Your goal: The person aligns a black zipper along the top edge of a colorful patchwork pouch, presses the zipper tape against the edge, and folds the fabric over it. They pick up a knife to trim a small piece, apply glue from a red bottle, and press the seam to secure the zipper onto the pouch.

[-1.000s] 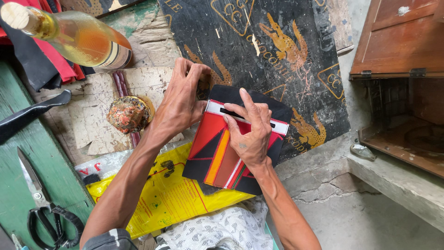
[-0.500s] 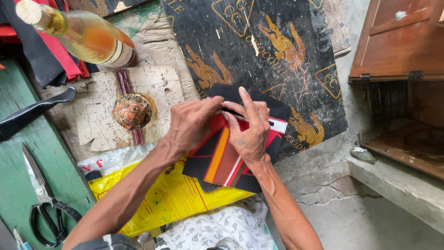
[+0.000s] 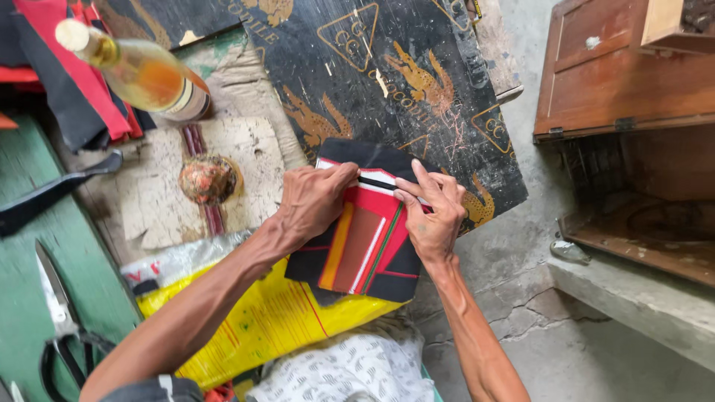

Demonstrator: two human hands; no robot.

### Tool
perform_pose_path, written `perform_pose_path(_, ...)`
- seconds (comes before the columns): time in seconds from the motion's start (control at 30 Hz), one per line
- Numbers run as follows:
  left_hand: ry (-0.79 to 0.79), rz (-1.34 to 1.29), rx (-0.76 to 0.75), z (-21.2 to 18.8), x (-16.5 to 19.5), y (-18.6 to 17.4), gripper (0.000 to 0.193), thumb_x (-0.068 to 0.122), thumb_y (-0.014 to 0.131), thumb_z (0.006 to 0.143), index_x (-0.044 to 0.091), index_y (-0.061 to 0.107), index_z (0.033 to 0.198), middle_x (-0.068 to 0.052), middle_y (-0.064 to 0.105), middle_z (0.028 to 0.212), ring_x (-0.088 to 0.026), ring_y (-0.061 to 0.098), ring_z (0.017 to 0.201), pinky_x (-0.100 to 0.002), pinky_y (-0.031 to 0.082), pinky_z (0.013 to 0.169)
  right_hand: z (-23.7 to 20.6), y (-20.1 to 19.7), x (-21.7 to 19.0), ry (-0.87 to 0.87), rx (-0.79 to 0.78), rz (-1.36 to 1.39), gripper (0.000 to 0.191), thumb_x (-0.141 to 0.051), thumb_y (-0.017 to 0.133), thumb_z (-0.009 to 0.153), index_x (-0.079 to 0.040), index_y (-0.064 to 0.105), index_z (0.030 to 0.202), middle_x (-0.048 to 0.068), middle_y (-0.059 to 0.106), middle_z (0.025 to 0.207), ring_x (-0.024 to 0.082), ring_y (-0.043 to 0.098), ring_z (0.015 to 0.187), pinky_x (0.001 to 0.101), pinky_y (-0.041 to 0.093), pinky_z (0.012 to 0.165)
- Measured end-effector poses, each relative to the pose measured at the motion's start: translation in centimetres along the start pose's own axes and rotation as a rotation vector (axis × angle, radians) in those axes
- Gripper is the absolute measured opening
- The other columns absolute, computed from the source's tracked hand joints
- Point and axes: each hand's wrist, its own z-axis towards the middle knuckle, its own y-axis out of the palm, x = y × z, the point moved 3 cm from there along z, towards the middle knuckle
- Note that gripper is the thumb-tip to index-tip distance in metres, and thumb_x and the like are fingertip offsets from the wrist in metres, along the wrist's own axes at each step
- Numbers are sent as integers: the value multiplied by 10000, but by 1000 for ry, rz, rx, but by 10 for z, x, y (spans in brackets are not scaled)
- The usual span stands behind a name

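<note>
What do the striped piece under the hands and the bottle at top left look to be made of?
Striped piece: seemingly woven cloth, matte, with sewn red, orange and black bands, pressed flat by the left hand and right hand.
Bottle: probably clear glass, glossy, amber liquid showing through; clear plastic cannot be ruled out.

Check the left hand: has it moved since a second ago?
Yes. The left hand slid down the striped cloth piece, away from the black board.
</note>
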Motion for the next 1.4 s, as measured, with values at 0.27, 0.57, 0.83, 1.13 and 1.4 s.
perform_pose_path(0.27, 61, -69, -139, 7, 33, 30, 351, 111, 736, 692, 106, 580, 1006, -103, 691, 785, -343, 694, 699, -463, 499, 551, -21, -27, 27, 135, 39, 141, 404, -46, 783, 878, -62, 719, 1276, 6, 757, 1099, 161, 665, 1075, 315, 455, 998)
perform_pose_path(0.57, 115, -29, -133, 18, 61, 58, 303, 50, 693, 771, 97, 596, 1054, -95, 726, 871, -325, 720, 766, -448, 526, 594, -28, -41, 33, 39, 49, -102, 346, -77, 842, 822, -62, 773, 1161, 61, 775, 1019, 193, 631, 1064, 374, 410, 944)
perform_pose_path(0.83, -48, -20, 125, -26, 5, -18, 103, 109, 707, 910, 99, 684, 1010, -89, 753, 888, -278, 734, 727, -391, 568, 602, -37, -44, 20, 61, 50, 20, 413, -64, 833, 899, -66, 708, 1292, 18, 804, 1091, 206, 627, 1179, 396, 389, 1078)
perform_pose_path(1.13, -36, -16, 71, -9, 9, -41, 388, 146, 806, 800, 67, 683, 1159, -161, 727, 986, -343, 697, 840, -455, 545, 706, -16, -55, 22, 14, -96, -166, 556, -42, 908, 631, 9, 667, 1130, 211, 625, 1063, 338, 547, 1030, 429, 450, 892)
perform_pose_path(1.4, -192, -301, -309, 28, -5, -46, 505, 182, 935, 658, 11, 629, 1022, -178, 723, 1024, -319, 711, 955, -433, 542, 827, -8, -48, 53, 405, -340, 726, 362, 58, 745, 946, -23, 471, 1169, 87, 703, 956, 102, 671, 847, 235, 537, 690)
